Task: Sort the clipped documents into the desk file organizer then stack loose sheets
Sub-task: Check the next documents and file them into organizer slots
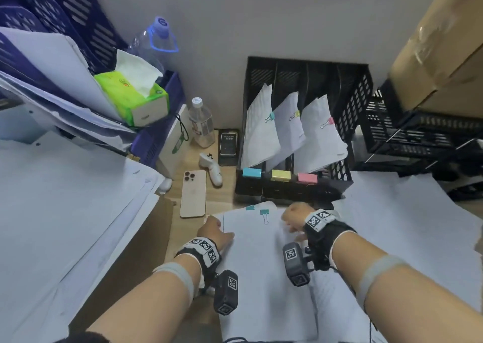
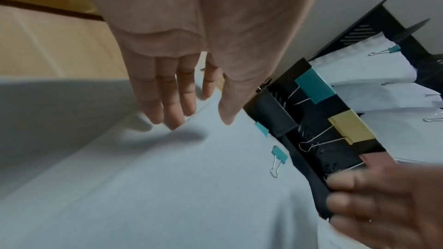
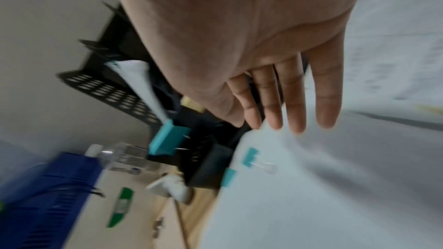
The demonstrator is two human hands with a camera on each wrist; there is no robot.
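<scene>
A white document (image 1: 256, 251) lies on the desk before me, its far edge held by a teal binder clip (image 1: 264, 213). A second teal clip (image 1: 250, 207) peeks from a document beneath it. My left hand (image 1: 213, 227) touches the top document's left edge with straight fingers (image 2: 167, 105). Over its far right corner hovers my right hand (image 1: 292, 217), fingers (image 3: 294, 101) straight, holding nothing. Just behind stands the black file organizer (image 1: 347, 102), holding three documents clipped teal (image 1: 258, 131), yellow (image 1: 288, 125) and pink (image 1: 318, 136).
Loose sheets spread at the left (image 1: 65, 199) and the right (image 1: 405, 225). A gold phone (image 1: 193, 193), a white controller (image 1: 213, 168), a water bottle (image 1: 201, 123) and a dark phone (image 1: 228, 144) sit left of the organizer. Blue trays (image 1: 65, 15), black crates (image 1: 418, 133) and a cardboard box (image 1: 439, 42) flank the desk.
</scene>
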